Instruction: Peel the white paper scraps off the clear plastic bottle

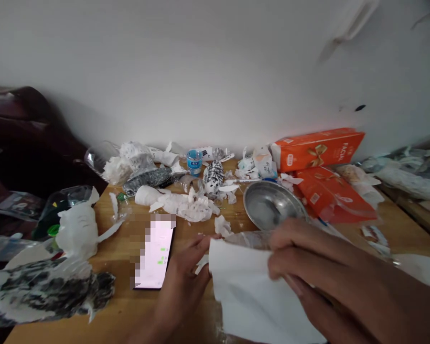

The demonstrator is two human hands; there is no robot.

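Note:
My left hand (188,272) pinches the upper left edge of a white sheet of tissue paper (251,296) low in the middle of the view. My right hand (304,258) is closed over the sheet's upper right edge, fingers curled round it. The sheet hangs between both hands over the wooden table (129,315). Just behind my hands stands a steel bowl (272,205). A phone (154,258) with a lit screen lies flat to the left of my left hand.
Crumpled tissue scraps (186,205), a small blue-labelled cup (194,161) and crushed plastic litter the back of the table by the wall. Two orange tissue packs (318,148) lie at the back right. Stained wads of tissue (46,286) and plastic bags (408,177) sit at the sides.

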